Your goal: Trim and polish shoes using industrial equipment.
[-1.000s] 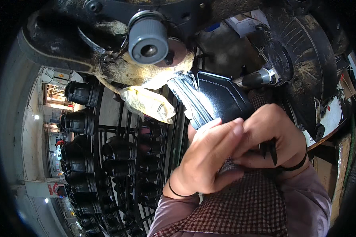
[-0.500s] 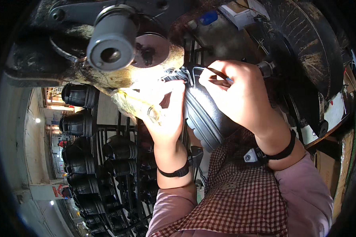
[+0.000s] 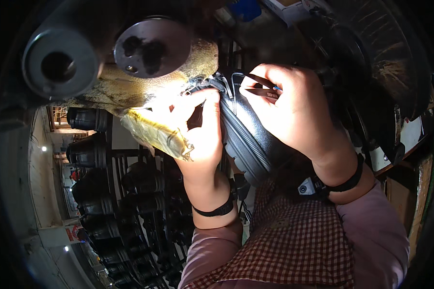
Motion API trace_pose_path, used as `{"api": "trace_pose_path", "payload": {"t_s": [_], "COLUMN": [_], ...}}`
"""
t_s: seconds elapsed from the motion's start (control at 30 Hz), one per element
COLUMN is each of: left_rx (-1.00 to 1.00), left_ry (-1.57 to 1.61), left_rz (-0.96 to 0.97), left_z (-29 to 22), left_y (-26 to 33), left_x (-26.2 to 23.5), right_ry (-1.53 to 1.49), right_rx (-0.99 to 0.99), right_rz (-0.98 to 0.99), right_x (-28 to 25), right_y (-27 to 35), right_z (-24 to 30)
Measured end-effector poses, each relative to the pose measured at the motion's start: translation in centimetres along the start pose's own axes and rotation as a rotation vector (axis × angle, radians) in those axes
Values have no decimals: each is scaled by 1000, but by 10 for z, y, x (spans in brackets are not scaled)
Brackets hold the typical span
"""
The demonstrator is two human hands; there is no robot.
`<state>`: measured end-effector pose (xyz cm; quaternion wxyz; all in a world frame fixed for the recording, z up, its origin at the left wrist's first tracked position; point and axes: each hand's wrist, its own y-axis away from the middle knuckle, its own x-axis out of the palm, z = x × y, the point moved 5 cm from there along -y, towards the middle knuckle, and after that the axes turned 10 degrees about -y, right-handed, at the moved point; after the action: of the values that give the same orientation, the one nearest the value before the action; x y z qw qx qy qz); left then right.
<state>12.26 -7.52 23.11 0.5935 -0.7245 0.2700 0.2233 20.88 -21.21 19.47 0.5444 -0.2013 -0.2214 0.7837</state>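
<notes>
A black leather shoe [image 3: 248, 139] with a ridged, stitched sole edge is held at a slant against the end of a worn machine head [image 3: 202, 55]. My left hand [image 3: 205, 120] is closed at the shoe's far left edge, thumb along it; glare washes out its fingers. Above the shoe, my right hand [image 3: 294, 106] is closed round a dark tweezer-like tool [image 3: 263, 91]. A thin bent piece reaches from this tool down to the shoe's edge, close to my left thumb. The exact contact point is too small to make out.
Clear-yellow wrapping [image 3: 154, 132] covers a machine part beside my left hand. Round metal machine parts [image 3: 60, 62] loom at upper left. Racks of black shoes [image 3: 89, 192] stand at left. A large dark wheel-like part [image 3: 386, 58] is at upper right.
The machine's round parts sit further left and look larger, and the picture is darker. My hands have shifted slightly up and left in view, both keeping their holds.
</notes>
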Motion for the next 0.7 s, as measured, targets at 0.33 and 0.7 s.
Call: {"api": "trace_pose_path", "payload": {"t_s": [0.33, 0.7], "left_rx": [-93, -79], "left_ry": [61, 103], "left_rz": [-23, -29], "left_z": [6, 7], "left_y": [6, 5], "left_x": [5, 6], "right_ry": [18, 33], "right_rx": [-20, -42], "right_rz": [17, -3], "right_x": [0, 1], "right_y": [0, 1], "right_z": [-1, -1]}}
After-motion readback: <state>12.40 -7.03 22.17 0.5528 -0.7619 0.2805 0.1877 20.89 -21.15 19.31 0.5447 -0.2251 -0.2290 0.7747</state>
